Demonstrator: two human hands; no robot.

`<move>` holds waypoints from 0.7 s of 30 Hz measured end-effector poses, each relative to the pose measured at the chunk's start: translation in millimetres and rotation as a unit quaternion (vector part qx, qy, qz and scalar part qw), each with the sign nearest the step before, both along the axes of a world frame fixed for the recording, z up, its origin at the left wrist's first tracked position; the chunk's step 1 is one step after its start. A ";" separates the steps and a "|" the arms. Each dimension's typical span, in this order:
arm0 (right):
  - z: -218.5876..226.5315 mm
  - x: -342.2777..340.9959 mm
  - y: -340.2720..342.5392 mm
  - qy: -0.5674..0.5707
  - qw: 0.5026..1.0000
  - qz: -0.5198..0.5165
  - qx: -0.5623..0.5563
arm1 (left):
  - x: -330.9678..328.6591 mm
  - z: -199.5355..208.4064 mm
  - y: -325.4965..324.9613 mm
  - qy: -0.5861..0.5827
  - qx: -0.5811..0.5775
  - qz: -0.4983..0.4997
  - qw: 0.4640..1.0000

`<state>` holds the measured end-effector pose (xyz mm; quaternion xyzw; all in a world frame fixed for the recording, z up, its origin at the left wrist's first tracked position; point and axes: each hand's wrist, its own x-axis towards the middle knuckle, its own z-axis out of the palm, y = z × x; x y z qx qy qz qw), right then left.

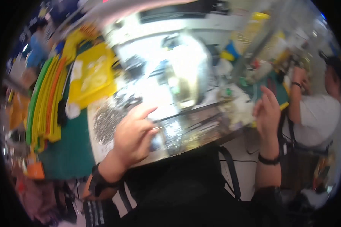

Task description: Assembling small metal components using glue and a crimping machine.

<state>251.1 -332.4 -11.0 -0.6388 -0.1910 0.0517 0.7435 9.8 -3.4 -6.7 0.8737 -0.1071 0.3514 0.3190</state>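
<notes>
Head view, badly blurred: a thin shiny sliver (158, 128) shows at the thumb tip of the left hand (134, 134), its long axis pointing away rightward; I can't tell whether it's pinched. Heaped metal pieces (107, 123) lie just left of that hand, well away from the right hand (269, 113). The left slants inward, index finger extended; the right is raised, fingers loosely bent, seemingly holding nothing.

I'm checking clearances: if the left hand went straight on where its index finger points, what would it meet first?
Probably the brightly lit, pale rounded object, up and right of the left hand. Glare and blur leave depth unclear, so the hand might pass above it.
</notes>
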 end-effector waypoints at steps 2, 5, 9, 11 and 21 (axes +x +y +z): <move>13.0 22.6 10.8 0.065 0.993 -0.021 0.094 | -3.8 1.9 -0.8 0.003 0.010 0.020 1.000; 26.5 35.0 16.0 0.201 0.973 0.105 -0.043 | -3.8 10.2 -7.6 -0.005 0.031 0.020 0.999; 46.6 61.4 -10.2 0.103 0.960 0.213 0.146 | -25.6 27.3 -6.2 0.007 0.013 0.073 0.997; 66.7 63.1 -13.1 0.053 0.949 0.193 0.243 | -29.0 41.1 -7.9 -0.010 0.026 0.100 0.995; 26.9 56.3 13.7 0.174 0.978 0.113 -0.032 | -27.7 66.2 -14.9 0.024 -0.067 0.034 0.997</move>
